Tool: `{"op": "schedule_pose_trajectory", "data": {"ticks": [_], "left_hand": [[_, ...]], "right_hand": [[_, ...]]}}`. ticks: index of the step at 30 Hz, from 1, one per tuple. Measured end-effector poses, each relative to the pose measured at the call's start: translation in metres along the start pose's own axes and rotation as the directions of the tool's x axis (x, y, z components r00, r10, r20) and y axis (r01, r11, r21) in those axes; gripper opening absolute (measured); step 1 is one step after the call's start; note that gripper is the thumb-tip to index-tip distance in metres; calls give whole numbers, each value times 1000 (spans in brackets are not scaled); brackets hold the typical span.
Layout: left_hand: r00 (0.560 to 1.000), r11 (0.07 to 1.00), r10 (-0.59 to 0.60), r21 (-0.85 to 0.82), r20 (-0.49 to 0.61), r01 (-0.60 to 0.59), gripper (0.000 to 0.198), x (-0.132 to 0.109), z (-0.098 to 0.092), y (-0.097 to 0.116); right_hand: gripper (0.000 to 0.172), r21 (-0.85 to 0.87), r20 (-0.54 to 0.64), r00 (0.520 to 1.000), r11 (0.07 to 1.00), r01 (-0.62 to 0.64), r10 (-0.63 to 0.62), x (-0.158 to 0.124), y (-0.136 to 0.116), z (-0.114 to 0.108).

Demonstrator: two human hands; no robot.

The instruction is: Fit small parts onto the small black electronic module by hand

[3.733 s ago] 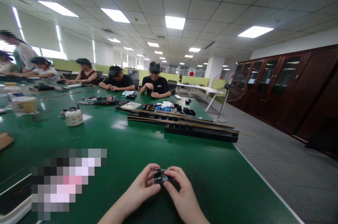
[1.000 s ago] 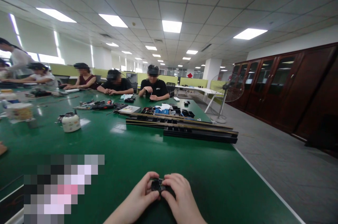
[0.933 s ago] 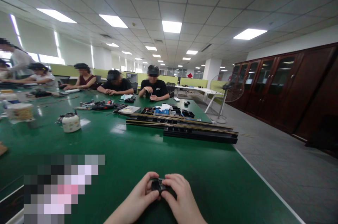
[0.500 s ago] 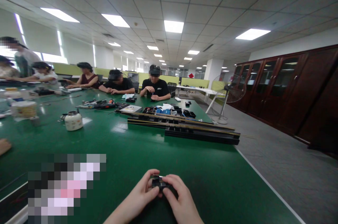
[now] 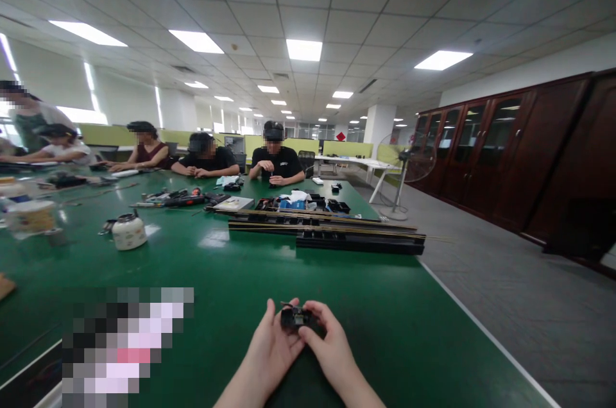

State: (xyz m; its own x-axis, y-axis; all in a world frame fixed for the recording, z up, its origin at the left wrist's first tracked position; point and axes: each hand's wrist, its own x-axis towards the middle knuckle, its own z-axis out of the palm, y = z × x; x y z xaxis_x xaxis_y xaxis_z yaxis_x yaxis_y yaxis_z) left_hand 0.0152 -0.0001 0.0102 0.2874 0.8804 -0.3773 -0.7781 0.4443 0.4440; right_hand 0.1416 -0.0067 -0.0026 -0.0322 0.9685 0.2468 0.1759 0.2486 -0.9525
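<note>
A small black part (image 5: 294, 316) with a metallic-looking middle is held above the near side of the green table (image 5: 231, 305); its exact kind is too small to make out. My right hand (image 5: 328, 339) pinches it from the right between thumb and fingers. On the left, my left hand (image 5: 273, 339) lies opened with its palm turned up and its thumb apart from the part. Its fingertips reach behind and under the part, partly hidden, so I cannot tell how firmly they touch it.
Long black rails (image 5: 360, 242) with thin brass-coloured rods lie ahead. Boxes of small parts (image 5: 303, 201), tools (image 5: 185, 197) and a white jar (image 5: 129, 232) stand farther off. Several people sit across the table. A fan (image 5: 403, 161) stands beyond the table's right edge.
My left hand has loosened from the pinch and opened, palm up, its thumb off the part. My right hand still grips the part. The view has shifted slightly.
</note>
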Motion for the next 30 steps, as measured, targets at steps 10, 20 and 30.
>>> {"op": "schedule_pose_trajectory", "data": {"ticks": [10, 20, 30], "left_hand": [[991, 966, -60, -244, 121, 88, 53, 33, 6, -3], [977, 959, -148, -219, 152, 180, 48, 41, 7, 8], [994, 965, -101, -248, -44, 87, 29, 46, 19, 12]], "right_hand": [[37, -10, 21, 999, 1000, 29, -29, 15, -4, 0], [44, -69, 92, 994, 996, 61, -55, 34, 7, -4], [44, -222, 185, 943, 924, 313, -275, 45, 42, -8]]}}
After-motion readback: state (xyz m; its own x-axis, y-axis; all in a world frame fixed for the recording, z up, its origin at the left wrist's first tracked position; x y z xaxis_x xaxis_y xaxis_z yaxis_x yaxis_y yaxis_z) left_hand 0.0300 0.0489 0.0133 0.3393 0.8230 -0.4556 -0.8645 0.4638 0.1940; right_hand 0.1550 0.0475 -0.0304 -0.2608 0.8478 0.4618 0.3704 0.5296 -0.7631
